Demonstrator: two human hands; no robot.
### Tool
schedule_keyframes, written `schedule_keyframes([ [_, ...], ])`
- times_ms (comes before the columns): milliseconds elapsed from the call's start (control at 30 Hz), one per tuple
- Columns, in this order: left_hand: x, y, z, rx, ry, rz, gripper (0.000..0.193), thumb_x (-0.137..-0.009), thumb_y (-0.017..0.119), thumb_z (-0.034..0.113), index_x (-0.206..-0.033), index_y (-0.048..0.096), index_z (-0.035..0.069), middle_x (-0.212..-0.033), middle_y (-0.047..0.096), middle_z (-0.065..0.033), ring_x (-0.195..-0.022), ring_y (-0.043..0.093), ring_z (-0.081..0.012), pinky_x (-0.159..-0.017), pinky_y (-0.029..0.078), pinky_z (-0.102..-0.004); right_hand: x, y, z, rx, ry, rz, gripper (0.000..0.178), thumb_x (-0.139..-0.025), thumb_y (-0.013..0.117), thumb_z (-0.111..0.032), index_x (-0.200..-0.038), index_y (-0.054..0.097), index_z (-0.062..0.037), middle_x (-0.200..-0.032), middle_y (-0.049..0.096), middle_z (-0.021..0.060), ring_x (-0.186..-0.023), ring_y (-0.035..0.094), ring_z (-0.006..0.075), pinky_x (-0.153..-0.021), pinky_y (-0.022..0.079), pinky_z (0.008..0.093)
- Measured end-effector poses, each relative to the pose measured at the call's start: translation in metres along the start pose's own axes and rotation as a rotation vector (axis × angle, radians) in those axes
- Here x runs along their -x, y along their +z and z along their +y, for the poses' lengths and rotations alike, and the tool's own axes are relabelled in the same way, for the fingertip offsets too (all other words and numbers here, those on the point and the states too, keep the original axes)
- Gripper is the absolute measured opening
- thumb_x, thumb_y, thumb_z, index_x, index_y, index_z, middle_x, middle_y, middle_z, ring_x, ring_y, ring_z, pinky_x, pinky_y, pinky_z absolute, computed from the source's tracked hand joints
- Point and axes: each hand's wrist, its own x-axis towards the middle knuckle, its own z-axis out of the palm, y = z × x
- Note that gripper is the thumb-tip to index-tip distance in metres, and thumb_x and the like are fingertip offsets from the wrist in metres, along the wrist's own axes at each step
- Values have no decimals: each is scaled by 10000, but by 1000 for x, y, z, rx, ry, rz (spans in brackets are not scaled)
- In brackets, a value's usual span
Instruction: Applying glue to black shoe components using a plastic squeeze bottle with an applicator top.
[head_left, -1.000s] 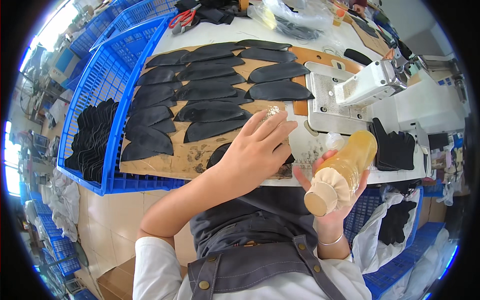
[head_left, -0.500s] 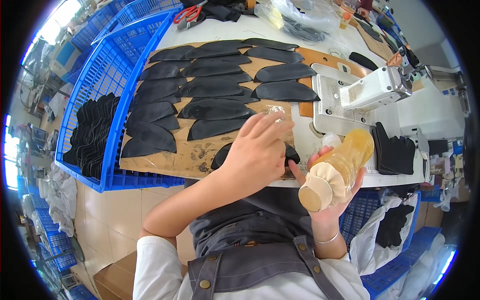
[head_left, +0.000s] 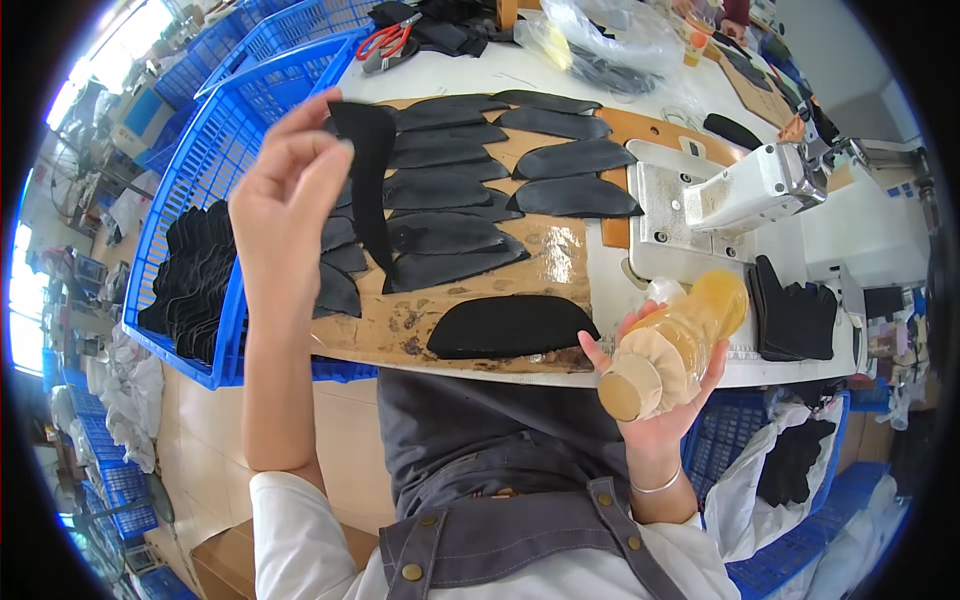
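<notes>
My left hand [head_left: 285,190] is raised over the left part of the board, closed on the upper end of a long, curved black fabric piece [head_left: 368,190] that hangs beside it. In my right hand [head_left: 655,425] is a clear plastic bottle [head_left: 705,315] of yellowish liquid. Its tan, cloth-wrapped end tilts toward me. A half-moon black fabric piece [head_left: 512,327] lies flat at the near edge of the brown board [head_left: 480,300]. Overlapping dark half-moon pieces [head_left: 455,240] cover the board behind it in rows; some on the left are hidden by my hand and the hanging piece.
A blue basket [head_left: 235,330] with stacked wavy black pieces [head_left: 190,280] stands at the left. To the right are a white machine [head_left: 745,185] and a pile of black pieces [head_left: 795,315]. Red-handled scissors [head_left: 388,40] and a clear plastic bag [head_left: 610,40] lie at the back.
My left hand has moved from the board's near edge up to the left and now holds up a curved black piece. The half-moon piece it covered is exposed. The right hand keeps the bottle.
</notes>
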Motion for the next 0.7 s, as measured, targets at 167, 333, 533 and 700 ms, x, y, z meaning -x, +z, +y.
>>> schedule_keyframes([
  [167, -45, 28, 5, -579, 371, 74, 93, -721, 676, 135, -733, 671, 44, -1210, 564, -132, -1101, 523, -235, -947, 381, -337, 0, 0, -1, 0, 14, 2, 591, -834, 449, -620, -1276, 438, -227, -1229, 509, 23, -1179, 460, 215, -1034, 174, 653],
  [333, -80, 113, -53, -587, 590, 95, 80, -642, 675, 148, -629, 653, 72, -1103, 600, -121, -1086, 484, -302, -953, 350, -391, 0, 0, -1, 7, 5, 26, 588, -829, 450, -628, -1253, 450, -220, -1218, 507, 23, -1166, 464, 212, -1020, 222, 648],
  [533, -59, 188, -103, -623, 408, -382, 84, -641, 701, 146, -673, 642, 95, -1143, 578, -91, -1110, 475, -269, -962, 338, -397, -2, -1, 1, 15, 1, 39, 619, -830, 444, -630, -1223, 473, -152, -1202, 513, 42, -1117, 505, 227, -1008, 275, 623],
  [700, -71, 183, -88, -861, 715, -462, 205, -640, 740, 251, -655, 614, 90, -1155, 554, -48, -1153, 435, -231, -947, 343, -380, -2, -1, 1, -2, -1, 57, 618, -839, 434, -624, -1202, 498, -128, -1193, 525, 53, -1100, 517, 247, -1014, 281, 608],
])
